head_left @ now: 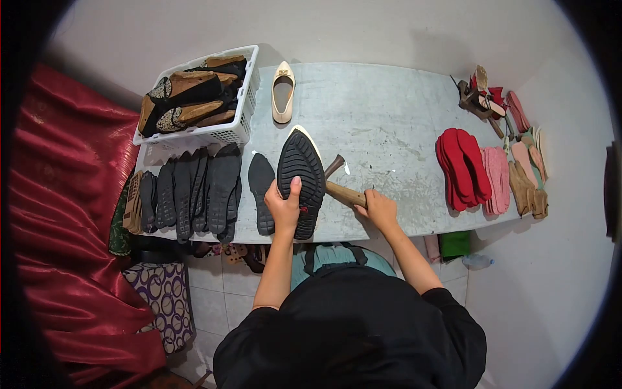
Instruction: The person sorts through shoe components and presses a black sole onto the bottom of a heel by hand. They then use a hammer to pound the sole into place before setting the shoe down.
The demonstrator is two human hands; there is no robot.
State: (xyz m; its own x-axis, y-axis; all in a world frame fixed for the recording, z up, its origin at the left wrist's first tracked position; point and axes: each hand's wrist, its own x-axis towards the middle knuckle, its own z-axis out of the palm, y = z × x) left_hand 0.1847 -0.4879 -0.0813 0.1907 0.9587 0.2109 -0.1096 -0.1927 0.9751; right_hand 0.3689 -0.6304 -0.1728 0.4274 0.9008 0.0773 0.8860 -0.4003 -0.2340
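Note:
My left hand (285, 206) is closed round a pointed shoe with a black ridged sole (301, 162), its sole facing up and its cream edge showing at the toe. My right hand (380, 209) grips the wooden handle of a hammer (345, 193); part of the hammer is hidden behind the shoe, and a metal end shows beside the sole. Just left of the held shoe, a loose dark sole (261, 175) lies on the table. Above them, a cream flat shoe (282, 117) rests upright with its opening showing.
A white basket (243, 117) of black and brown shoes stands at the back left. Dark soles (188, 188) line the table's (382, 129) left front. Red insoles (461, 168), pink insoles (495, 181) and tools (479, 100) lie at the right. A red curtain (78, 214) hangs left.

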